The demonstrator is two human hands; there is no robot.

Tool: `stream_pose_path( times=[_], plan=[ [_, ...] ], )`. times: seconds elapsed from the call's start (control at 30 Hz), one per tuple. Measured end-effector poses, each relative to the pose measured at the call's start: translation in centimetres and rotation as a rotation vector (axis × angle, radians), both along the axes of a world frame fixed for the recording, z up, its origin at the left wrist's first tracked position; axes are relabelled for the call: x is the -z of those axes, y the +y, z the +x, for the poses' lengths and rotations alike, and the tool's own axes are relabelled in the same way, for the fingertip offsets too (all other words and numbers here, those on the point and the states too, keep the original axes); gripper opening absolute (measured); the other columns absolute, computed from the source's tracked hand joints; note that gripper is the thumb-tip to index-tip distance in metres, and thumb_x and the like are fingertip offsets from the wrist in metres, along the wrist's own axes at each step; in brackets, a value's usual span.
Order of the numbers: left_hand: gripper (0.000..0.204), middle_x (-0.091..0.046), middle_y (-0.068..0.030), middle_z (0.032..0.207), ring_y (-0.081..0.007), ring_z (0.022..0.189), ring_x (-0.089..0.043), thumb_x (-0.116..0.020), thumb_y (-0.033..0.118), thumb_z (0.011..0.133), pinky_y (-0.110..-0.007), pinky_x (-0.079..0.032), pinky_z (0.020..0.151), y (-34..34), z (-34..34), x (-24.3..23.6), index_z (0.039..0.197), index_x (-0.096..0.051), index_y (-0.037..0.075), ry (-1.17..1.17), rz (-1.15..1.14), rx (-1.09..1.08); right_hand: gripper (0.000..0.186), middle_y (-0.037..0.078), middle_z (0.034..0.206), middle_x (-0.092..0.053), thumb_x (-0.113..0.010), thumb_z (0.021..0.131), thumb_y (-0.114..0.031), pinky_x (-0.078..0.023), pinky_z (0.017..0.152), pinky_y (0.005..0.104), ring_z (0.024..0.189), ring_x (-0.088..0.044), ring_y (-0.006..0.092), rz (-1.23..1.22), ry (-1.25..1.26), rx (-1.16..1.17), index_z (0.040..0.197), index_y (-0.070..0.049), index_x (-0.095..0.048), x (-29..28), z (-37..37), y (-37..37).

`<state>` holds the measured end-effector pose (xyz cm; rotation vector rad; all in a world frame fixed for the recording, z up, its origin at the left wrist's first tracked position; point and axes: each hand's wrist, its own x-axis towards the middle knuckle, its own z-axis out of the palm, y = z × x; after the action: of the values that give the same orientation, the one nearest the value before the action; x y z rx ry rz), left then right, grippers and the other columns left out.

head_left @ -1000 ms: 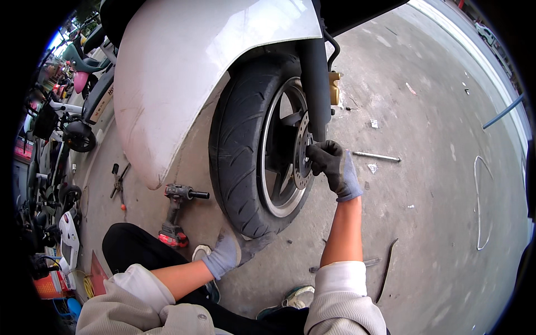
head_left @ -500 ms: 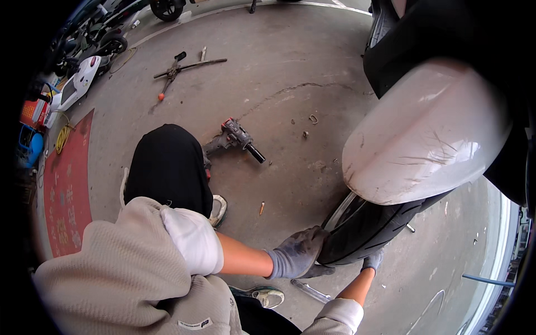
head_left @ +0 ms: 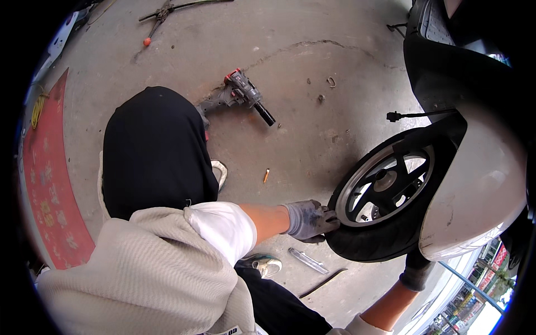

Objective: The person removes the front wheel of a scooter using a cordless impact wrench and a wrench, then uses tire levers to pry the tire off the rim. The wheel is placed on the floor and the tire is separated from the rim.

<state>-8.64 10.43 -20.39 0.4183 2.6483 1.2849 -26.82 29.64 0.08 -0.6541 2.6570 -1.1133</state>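
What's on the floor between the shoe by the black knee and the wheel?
A small orange stick lies between the shoe and the wheel; the head view shows it.

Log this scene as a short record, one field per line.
Left hand: gloved, fingers against the tire
Right hand: gloved, by the tire and the lower end of the pale fender; fingers hidden
Wheel: dark spokes, silver rim
Power tool: gray and red, lying on the floor near the black-clad knee
Other floor items: silver strip, dark curved bar, red mat
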Motion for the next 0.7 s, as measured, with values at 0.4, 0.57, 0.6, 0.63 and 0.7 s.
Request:
stream_pose_path(
  times=[0.4,0.57,0.6,0.63,0.7],
  plan=[
    [0.064,-0.066,-0.0145,0.121,-0.0246,0.116,-0.061,-0.082,0.022,0.073,-0.035,-0.049,0.097,-6.7,-14.2,-1.1,0.133,-0.06,0.009,-0.431,0.892,-0.179,0.072,0.016,0.157,-0.033,-0.046,0.103,-0.049,-0.026,0.12,0.0436,0.142,-0.036,0.0295,0.062,-0.121,0.098,0.154,-0.002,-0.027,1.1,7.2,-2.9],
    [0.061,-0.068,-0.0101,0.12,-0.0266,0.113,-0.064,-0.084,0.023,0.072,-0.036,-0.051,0.095,-6.8,-13.4,-1.5,0.128,-0.063,0.009,-0.408,0.767,-0.286,0.079,0.015,0.158,-0.032,-0.046,0.1,-0.057,-0.024,0.12,0.0432,0.143,-0.035,0.0289,0.191,-0.13,0.16,0.155,-0.003,-0.027,0.6,8.8,-3.3],
    [0.061,-0.069,-0.01,0.119,-0.0264,0.112,-0.064,-0.084,0.023,0.071,-0.036,-0.051,0.095,-6.8,-13.4,-1.4,0.127,-0.064,0.009,-0.406,0.775,-0.298,0.08,0.014,0.158,-0.032,-0.046,0.1,-0.058,-0.024,0.12,0.0433,0.143,-0.035,0.0288,0.192,-0.145,0.18,0.155,-0.003,-0.028,0.6,8.9,-3.3],
    [0.06,-0.07,-0.0098,0.118,-0.0262,0.112,-0.065,-0.085,0.023,0.071,-0.036,-0.051,0.095,-6.7,-13.4,-1.3,0.126,-0.065,0.009,-0.404,0.783,-0.311,0.08,0.014,0.159,-0.032,-0.045,0.099,-0.059,-0.024,0.12,0.0434,0.143,-0.035,0.0288,0.171,-0.163,0.209,0.155,-0.003,-0.028,0.6,9.1,-3.6],
    [0.059,-0.071,-0.0089,0.116,-0.0247,0.109,-0.066,-0.086,0.024,0.07,-0.035,-0.051,0.095,-6.6,-13.4,-1.2,0.124,-0.066,0.009,-0.402,0.781,-0.313,0.081,0.013,0.159,-0.032,-0.045,0.099,-0.06,-0.024,0.12,0.0436,0.143,-0.034,0.0286,0.142,-0.183,0.256,0.155,-0.004,-0.028,0.5,9.2,-3.7]
  ],
)
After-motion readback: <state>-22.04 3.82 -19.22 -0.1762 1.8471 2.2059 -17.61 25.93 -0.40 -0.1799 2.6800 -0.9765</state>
